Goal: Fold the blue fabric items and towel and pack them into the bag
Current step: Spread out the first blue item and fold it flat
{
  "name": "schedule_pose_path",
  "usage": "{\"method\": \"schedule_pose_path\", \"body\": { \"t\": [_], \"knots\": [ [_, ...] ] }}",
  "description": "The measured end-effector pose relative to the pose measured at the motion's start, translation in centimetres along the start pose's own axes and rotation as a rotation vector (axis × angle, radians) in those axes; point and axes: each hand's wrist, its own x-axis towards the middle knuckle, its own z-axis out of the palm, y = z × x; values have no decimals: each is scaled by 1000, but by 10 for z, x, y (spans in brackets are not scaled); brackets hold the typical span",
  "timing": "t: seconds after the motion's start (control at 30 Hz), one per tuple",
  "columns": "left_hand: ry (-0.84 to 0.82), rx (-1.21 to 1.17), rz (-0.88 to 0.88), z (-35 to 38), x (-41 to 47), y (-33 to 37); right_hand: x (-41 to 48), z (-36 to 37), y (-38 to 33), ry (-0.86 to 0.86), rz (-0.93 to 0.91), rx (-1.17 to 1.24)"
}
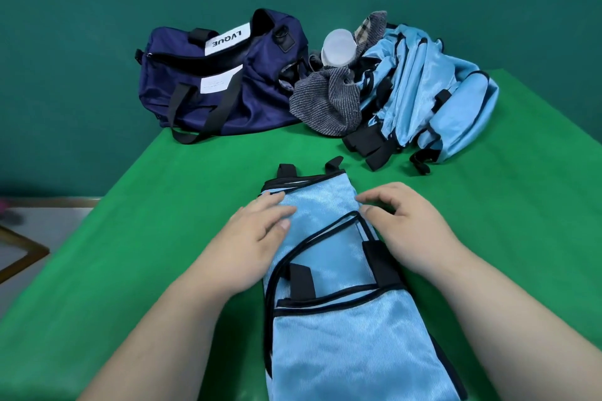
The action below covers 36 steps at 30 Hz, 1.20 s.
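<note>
1. Head view: the blue fabric item (pixel 329 329) lies lengthwise on the green table (pixel 130 238) just in front of the person, its far end under both hands; the left hand (pixel 257 238) rests flat on it, fingers straight, holding nothing
2. The right hand (pixel 404 225) has bent fingers with their tips at the item's right edge; whether it pinches the cloth or only presses it cannot be told, so a fold started from there might slip out of a weak hold
3. The cloth looks thin and slick, so a fold could slide open once the flat palm lifts
4. The black straps (pixel 301 282) stick out and could bunch inside a fold, leaving a lumpy bundle
5. The heap of blue fabric items (pixel 433 91), the grey towel (pixel 325 104) and a pale cup (pixel 338 47) lie tangled together beside the navy bag (pixel 211 85); tugging out the next piece could tip the cup
6. The bag's mouth sags, so loosely folded pieces may catch on it
</note>
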Motion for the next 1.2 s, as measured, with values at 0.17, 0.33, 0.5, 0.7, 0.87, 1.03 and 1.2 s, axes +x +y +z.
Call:
{"method": "schedule_pose_path", "body": {
  "t": [0.17,0.33,0.5,0.7,0.87,1.03,1.2],
  "knots": [
    [-160,160,23,3,5,-9,19,8,-10,-126,-42,-185],
    [-175,214,44,4,9,-15,16,15,-3,-125,-69,-253],
    [-180,283,45,7,9,-13,16,19,-2,-142,-76,-340],
    [-166,231,51,6,6,-11,18,17,1,-128,-72,-219],
    [-149,208,57,6,5,-11,15,18,-3,-160,-100,-355],
    [-132,185,60,7,5,-12,14,18,-5,-177,-130,-426],
    [-118,164,68,8,6,-14,14,18,-5,-162,-144,-380]
  ]
}}
